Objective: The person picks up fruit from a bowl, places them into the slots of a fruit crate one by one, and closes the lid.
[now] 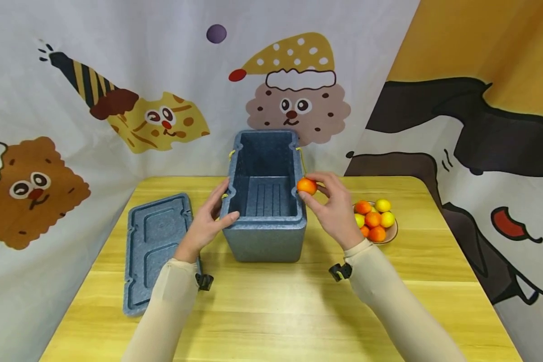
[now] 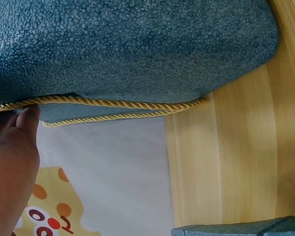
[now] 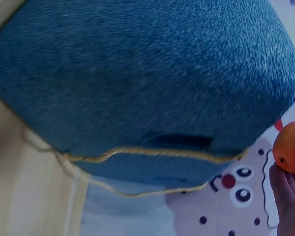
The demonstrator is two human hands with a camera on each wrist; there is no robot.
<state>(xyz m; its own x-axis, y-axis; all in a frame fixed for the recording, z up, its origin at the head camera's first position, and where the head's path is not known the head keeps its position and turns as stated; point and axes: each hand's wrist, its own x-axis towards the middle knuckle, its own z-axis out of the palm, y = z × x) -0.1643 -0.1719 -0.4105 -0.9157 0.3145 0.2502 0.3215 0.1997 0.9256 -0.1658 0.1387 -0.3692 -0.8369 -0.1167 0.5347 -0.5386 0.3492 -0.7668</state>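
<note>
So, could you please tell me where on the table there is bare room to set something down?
Bare table lies in front of the box, between the sleeves, and right of the bowl, to the table's edge. It is crowded left of the box, with the left hand and lid, and between box and bowl, where the right hand holds a fruit.

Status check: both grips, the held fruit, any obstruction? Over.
Left grip holding box. Right grip pinching orange fruit near box's right side. Lid off, lying left, not blocking.
</note>
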